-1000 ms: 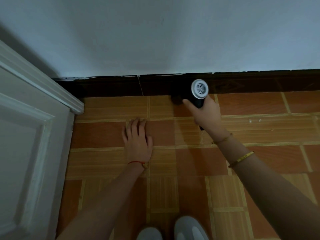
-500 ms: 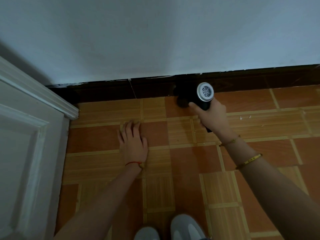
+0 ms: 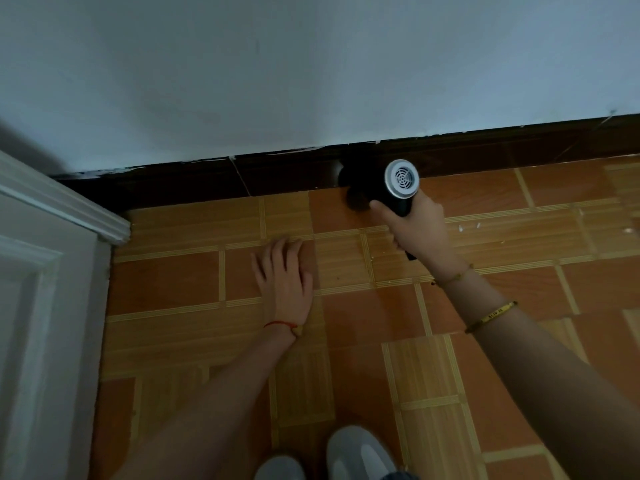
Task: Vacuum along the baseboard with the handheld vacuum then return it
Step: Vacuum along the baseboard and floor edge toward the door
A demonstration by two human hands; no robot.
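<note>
Handheld vacuum (image 3: pixel 398 188): a black, short-bodied unit with a round silver rear grille facing the camera, its dark nozzle end at the junction of floor and baseboard. The handle runs down and back, mostly hidden in the grip. Baseboard (image 3: pixel 277 178): a dark brown strip along the foot of the wall, its upper edge showing chipped white paint.

Door frame (image 3: pixel 65 216) blocks leftward; floor (image 3: pixel 554 202) rightward open
</note>
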